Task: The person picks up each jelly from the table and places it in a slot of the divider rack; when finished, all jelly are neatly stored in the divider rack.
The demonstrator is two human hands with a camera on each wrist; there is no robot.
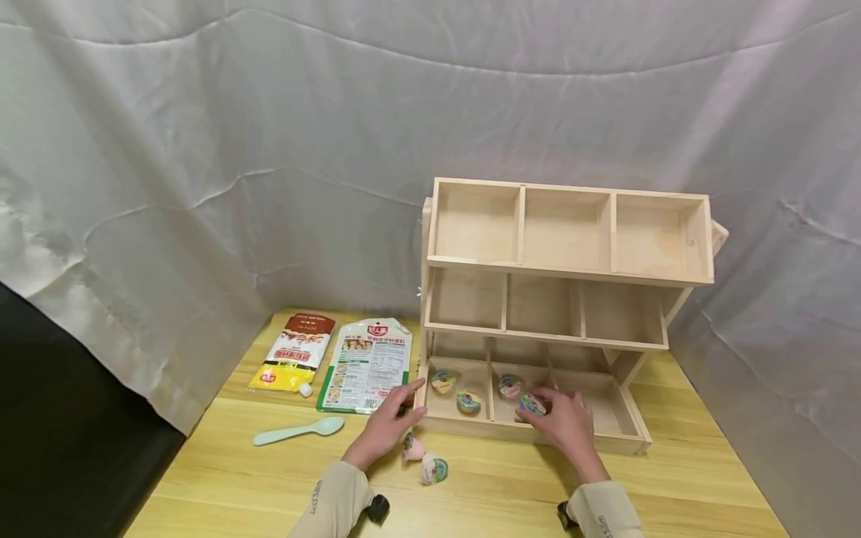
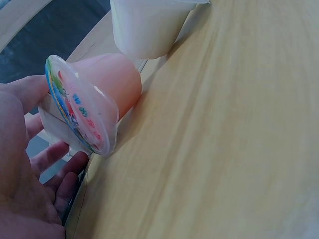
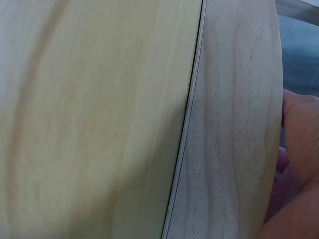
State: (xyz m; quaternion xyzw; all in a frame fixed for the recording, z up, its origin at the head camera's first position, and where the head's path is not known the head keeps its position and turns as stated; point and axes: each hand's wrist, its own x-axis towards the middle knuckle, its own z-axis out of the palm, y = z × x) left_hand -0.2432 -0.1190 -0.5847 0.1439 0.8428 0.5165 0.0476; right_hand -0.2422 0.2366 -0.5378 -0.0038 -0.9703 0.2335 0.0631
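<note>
My right hand (image 1: 568, 426) pinches a jelly cup (image 1: 533, 404) over the middle compartment of the wooden organizer's bottom tray (image 1: 518, 429). Another jelly cup (image 1: 510, 385) lies in that same compartment, and two sit in the left one. At the tray's front left corner, my left hand (image 1: 385, 424) rests its fingertips against the wood, fingers loosely extended. Close by it on the table are a pink jelly cup (image 2: 107, 84), tipped on its side, and a whitish one (image 1: 433, 471). In the right wrist view the tray's front wall (image 3: 229, 124) hides most of the right fingers.
Two upper tiers (image 1: 572, 228) of the organizer overhang the bottom tray. Left of it lie a green-edged seasoning packet (image 1: 368, 366), a red and yellow pouch (image 1: 296, 351) with a white cap (image 1: 306, 390), and a pale green spoon (image 1: 299, 431). Grey curtains surround the table.
</note>
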